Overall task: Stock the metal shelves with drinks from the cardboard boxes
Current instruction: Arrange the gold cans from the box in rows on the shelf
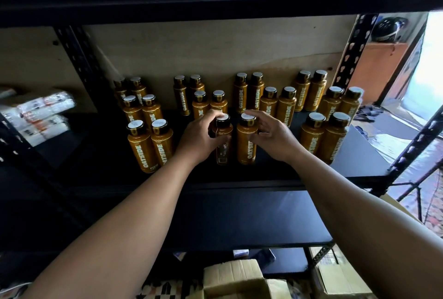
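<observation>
Several amber Oatside bottles with black caps stand in paired rows on the black metal shelf [359,159]. At the front of the middle rows, my left hand [199,138] grips one bottle [223,147] near its cap, label turned away. Beside it, my right hand [271,135] holds a second bottle [245,145] with fingers curled round its neck and shoulder. Both bottles stand upright on the shelf, side by side. A cardboard box [235,277] sits on the floor below.
A lower black shelf [251,217] juts out under my arms. White wrapped packs [40,116] lie on the neighbouring shelf at left. Perforated uprights [354,54] frame the bay. More cardboard boxes [342,277] stand at lower right. A bright doorway opens at right.
</observation>
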